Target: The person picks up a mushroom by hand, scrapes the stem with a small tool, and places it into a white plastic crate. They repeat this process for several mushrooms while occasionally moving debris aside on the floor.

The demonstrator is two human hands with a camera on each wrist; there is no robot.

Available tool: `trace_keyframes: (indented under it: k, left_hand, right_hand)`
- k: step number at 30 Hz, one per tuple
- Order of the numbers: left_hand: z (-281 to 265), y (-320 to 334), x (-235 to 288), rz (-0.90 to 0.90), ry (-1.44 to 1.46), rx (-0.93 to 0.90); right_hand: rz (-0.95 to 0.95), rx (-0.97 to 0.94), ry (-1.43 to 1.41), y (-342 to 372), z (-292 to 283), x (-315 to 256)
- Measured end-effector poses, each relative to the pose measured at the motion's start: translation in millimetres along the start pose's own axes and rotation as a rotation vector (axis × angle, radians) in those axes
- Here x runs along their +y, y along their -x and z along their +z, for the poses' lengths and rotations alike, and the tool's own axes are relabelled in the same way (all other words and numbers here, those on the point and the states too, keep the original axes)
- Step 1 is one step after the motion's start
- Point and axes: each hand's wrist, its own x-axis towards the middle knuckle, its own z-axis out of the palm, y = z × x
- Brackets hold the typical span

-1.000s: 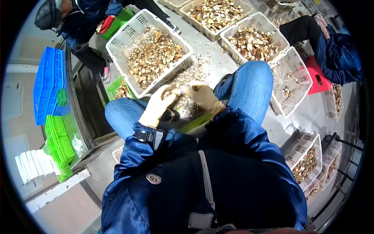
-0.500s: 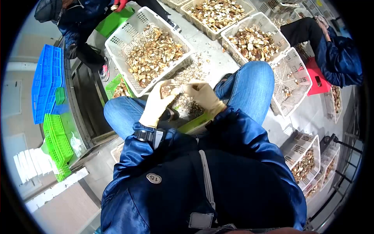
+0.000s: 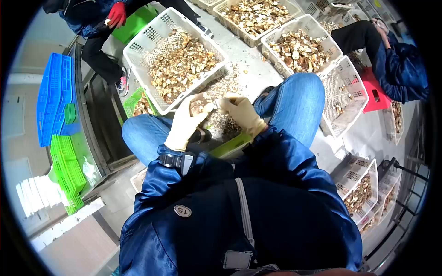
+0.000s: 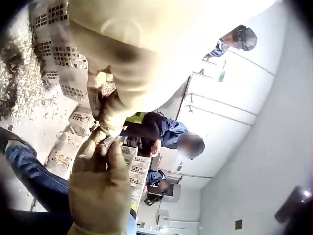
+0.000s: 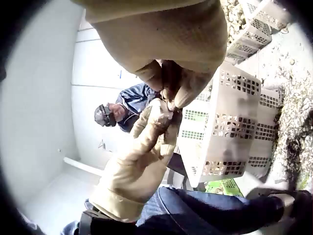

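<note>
In the head view, the left hand (image 3: 185,123) grips a brownish mushroom-like piece (image 3: 197,107) between thumb and curled fingers. Close by on its right is the right hand (image 3: 245,116), its fingers curled and pinching a small thing whose shape is unclear. Both hands wear cream gloves, and their fingertips meet over the space between the knees. From the left wrist view, the left hand (image 4: 142,58) faces the right hand (image 4: 100,193), tips together. In the right wrist view, the right hand's (image 5: 168,41) fingers partly hide what the left hand (image 5: 132,171) holds.
A large white crate (image 3: 139,51) of mushroom-like pieces stands beyond the hands, with scraps (image 3: 223,124) on the floor below them. More filled crates stand right. A more lightly filled crate (image 3: 334,124) is beside the right knee. Other people sit at both sides.
The right hand's fingers have shifted slightly and curl more beside the left hand, which stays nearly still. At the upper left, the other person's red glove has moved.
</note>
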Motion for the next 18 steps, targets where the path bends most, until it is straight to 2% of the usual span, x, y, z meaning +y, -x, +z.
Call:
trace_keyframes:
  k: [3,5,6,9,10,12,14,15,16,17,18]
  left_hand:
    - [-3,-3,-5,-0.011,0.09,-0.003]
    - [-4,-4,-8,-0.043,0.136,-0.021]
    - [-5,-4,-6,0.001,-0.074,0.012]
    - [6,-2,15,-0.08,-0.024,0.049]
    - [5,-2,12,0.002,-0.133,0.054]
    - [2,-2,1,0.168,-0.352,0.063]
    - [3,-3,-2,0.167,-0.404,0.075]
    - [5,-3,0,0.167,-0.429,0.08]
    - [6,1,3,-0.019,-0.094,0.059]
    - [6,0,1,0.016,-0.104,0.065]
    - [5,-1,-4,0.05,-0.115,0.072]
  right_hand:
    - [-0.097,-0.066,0.0,-4,0,12]
    - [-0.068,-0.048,-0.02,-5,2,15]
    - [-0.076,-0.035,0.002,-4,3,12]
    - [-0.166,-0.008,0.077,0,6,8]
    - [-0.208,-0.003,0.104,1,7,7]
    - [-0.173,-0.023,0.201,5,8,7]
    - [-0.146,-0.039,0.279,7,7,2]
    - [-0.143,-0.031,0.194,4,5,4]
    - [-0.142,-0.021,0.108,-1,3,11]
    - [-0.14,-0.011,0.023,-4,2,14]
    - [-0.197,0.019,0.099,-6,4,18]
